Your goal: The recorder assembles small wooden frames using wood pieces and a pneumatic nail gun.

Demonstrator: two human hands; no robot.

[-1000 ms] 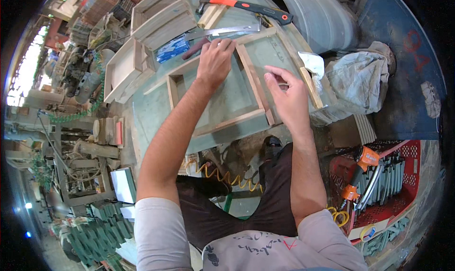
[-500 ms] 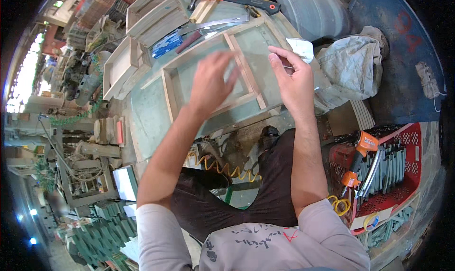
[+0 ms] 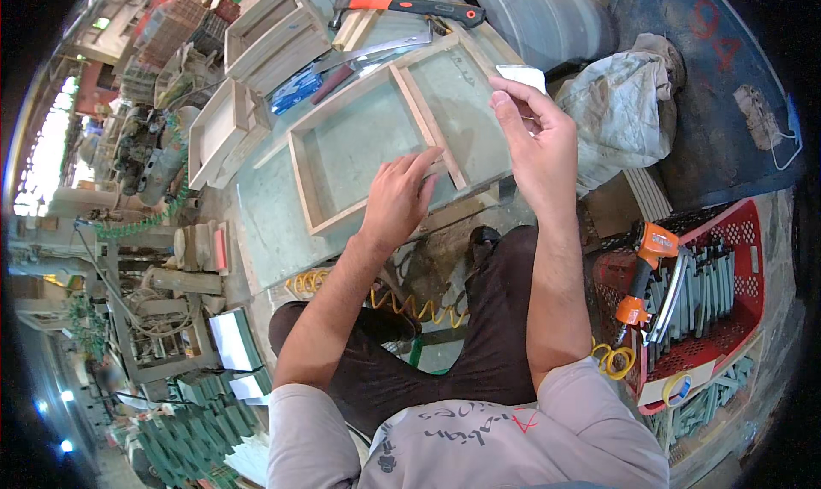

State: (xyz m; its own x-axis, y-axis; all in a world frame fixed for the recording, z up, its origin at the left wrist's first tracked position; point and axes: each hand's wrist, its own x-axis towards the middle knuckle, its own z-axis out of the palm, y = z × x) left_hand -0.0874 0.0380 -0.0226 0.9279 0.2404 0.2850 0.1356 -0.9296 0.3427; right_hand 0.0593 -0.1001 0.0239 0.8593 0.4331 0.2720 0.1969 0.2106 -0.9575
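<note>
A rectangular wooden frame lies on the pale green table surface in front of me. My left hand is at its near right corner, with index finger and thumb closed around the wood there. Beside the frame's right side runs a loose-looking wooden strip. My right hand is raised over the table's right part, its thumb and index finger bent together; what they hold, if anything, is too small to make out. Behind those fingertips shows a white piece, partly covered by the hand.
An orange-handled hammer, a handsaw and a blue packet lie at the back. Wooden boxes stand at the left. At the right are a cloth-covered bundle and a red crate with an orange nail gun.
My left hand has come down and nearer, onto the frame's near right corner. My right hand stays raised, its fingers still bent together. The view has shifted slightly.
</note>
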